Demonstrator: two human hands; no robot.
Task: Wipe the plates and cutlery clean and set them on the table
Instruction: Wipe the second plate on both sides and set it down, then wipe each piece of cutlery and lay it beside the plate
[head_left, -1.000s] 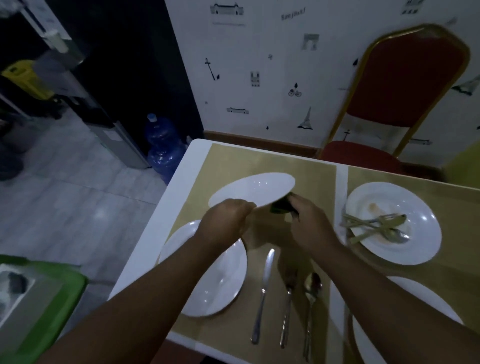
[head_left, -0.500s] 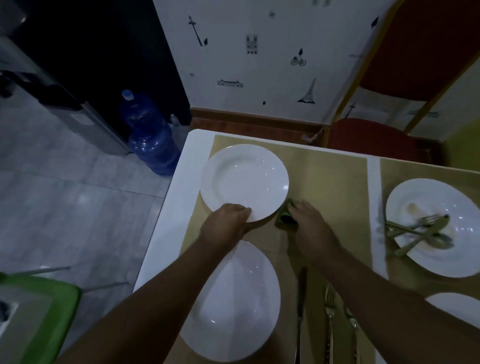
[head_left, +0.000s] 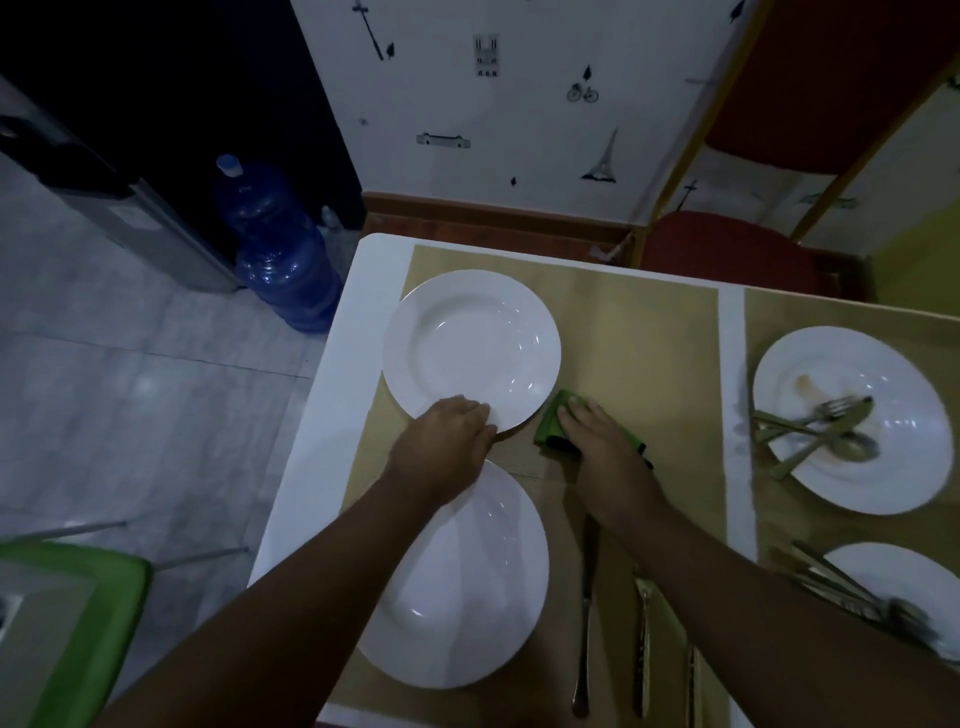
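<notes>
Resting on the mat near the table's (head_left: 311, 467) far-left corner, the plate (head_left: 470, 351) is being held at its near rim by the left hand (head_left: 447, 441); the right hand (head_left: 597, 441) is pressing flat on the cloth (head_left: 551, 423). Pushing leftward risks sliding it off.

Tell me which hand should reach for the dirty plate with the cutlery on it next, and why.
Right. The right hand rests on the green cloth, nearer the stained plate on the right mat. The left hand is on the clean plate's rim at the far left, so it would have to cross over.
</notes>
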